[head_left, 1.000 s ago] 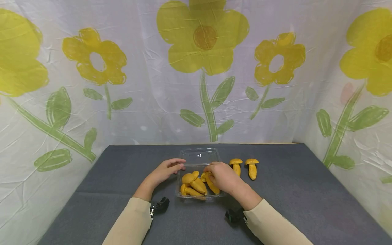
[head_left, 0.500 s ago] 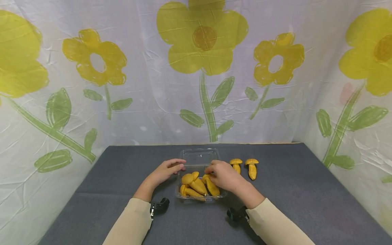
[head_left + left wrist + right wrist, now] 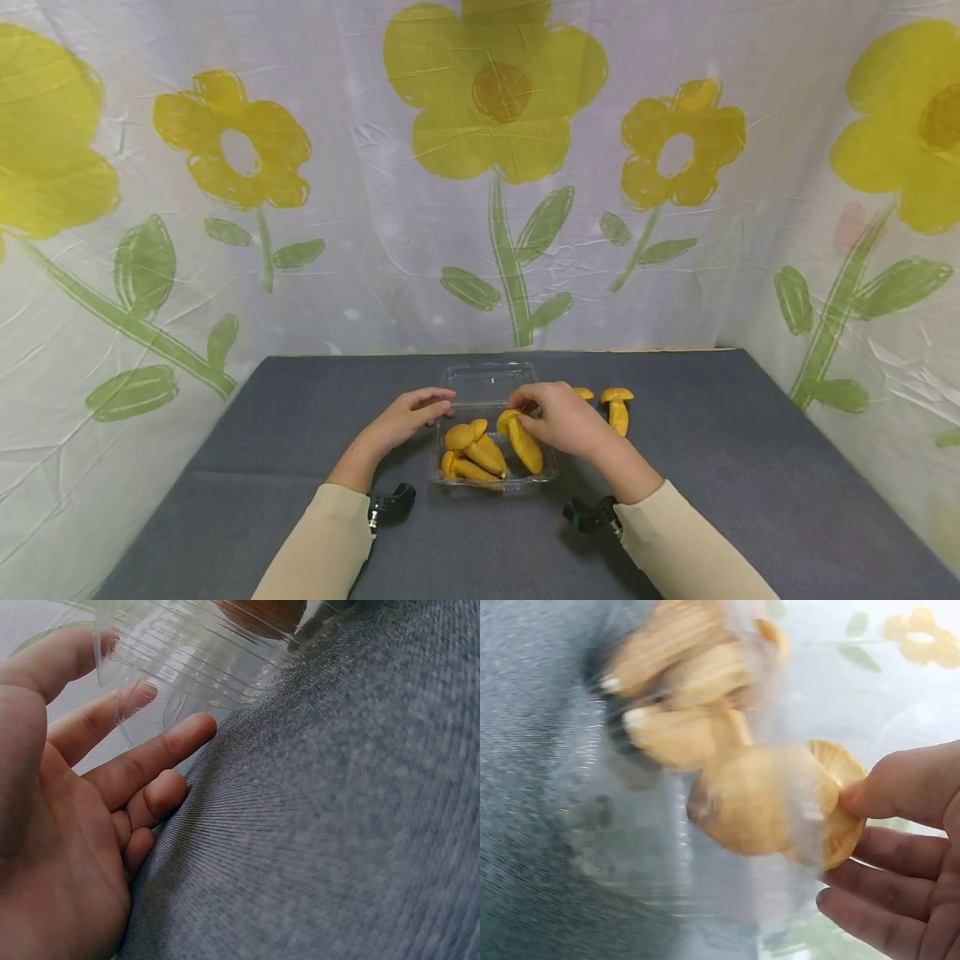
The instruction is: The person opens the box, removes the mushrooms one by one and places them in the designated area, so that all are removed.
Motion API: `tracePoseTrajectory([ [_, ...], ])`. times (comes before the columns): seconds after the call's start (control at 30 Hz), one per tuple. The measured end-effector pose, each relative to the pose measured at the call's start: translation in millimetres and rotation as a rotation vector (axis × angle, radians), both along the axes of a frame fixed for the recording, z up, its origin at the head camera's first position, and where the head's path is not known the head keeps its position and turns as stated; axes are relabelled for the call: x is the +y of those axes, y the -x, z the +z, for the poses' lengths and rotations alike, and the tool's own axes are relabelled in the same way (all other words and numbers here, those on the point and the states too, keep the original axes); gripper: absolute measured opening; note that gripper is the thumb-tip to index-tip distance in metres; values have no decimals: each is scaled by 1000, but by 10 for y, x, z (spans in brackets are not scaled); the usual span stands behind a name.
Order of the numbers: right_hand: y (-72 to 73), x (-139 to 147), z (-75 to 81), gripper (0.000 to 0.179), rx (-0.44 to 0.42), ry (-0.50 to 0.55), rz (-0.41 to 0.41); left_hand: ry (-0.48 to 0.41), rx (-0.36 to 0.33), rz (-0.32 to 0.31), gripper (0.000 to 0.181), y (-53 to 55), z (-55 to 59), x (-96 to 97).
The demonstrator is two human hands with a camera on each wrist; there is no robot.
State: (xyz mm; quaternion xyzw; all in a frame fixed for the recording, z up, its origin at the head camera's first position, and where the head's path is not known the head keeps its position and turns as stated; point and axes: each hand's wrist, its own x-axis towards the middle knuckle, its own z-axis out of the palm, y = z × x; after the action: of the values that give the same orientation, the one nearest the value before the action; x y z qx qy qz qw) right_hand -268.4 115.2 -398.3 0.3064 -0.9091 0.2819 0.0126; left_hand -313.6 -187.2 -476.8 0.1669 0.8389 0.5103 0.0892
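Observation:
A clear plastic clamshell box [image 3: 467,483] sits open on the table, its lid [image 3: 489,383] tipped back toward the wall. Several yellow mushrooms [image 3: 483,454] lie in its left part. My right hand [image 3: 567,422] pinches another mushroom [image 3: 527,450] by the cap, over the box's right side. In the right wrist view, the thumb presses the gilled cap of this mushroom [image 3: 757,802] while its stem points back over the box. My left hand [image 3: 405,421] is at the box's back left corner; the left wrist view shows its fingers loosely extended beside the ribbed plastic wall [image 3: 187,664].
To the right of the box, one loose mushroom [image 3: 618,410] lies on the dark cloth-covered table [image 3: 712,467]. Another mushroom [image 3: 583,392] is mostly hidden behind my right hand. A white curtain [image 3: 360,208] with printed yellow flowers hangs behind and at both sides.
My right hand has risen slightly and shifted right, lifting the pinched mushroom with it, and now covers most of the nearer loose mushroom. The left hand has stayed put.

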Motion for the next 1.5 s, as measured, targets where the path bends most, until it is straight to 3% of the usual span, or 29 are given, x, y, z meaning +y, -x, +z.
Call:
tracePoseTrajectory([
  [0.27,-18,162,199,16,-9,76,-8,7,-4,-3,45,5,-4,2],
  [0.7,-38,456,431,21,-77,59,-78,8,-8,0,46,33,-9,26],
  [0.9,-19,632,499,20,-90,74,-91,3,-10,7,45,36,-12,38],
  [1.13,0,850,575,24,-162,82,-163,-2,-14,-1,46,24,-12,29],
  [1.5,67,1181,630,26,-148,39,-248,5,-8,5,46,31,-21,20],
])
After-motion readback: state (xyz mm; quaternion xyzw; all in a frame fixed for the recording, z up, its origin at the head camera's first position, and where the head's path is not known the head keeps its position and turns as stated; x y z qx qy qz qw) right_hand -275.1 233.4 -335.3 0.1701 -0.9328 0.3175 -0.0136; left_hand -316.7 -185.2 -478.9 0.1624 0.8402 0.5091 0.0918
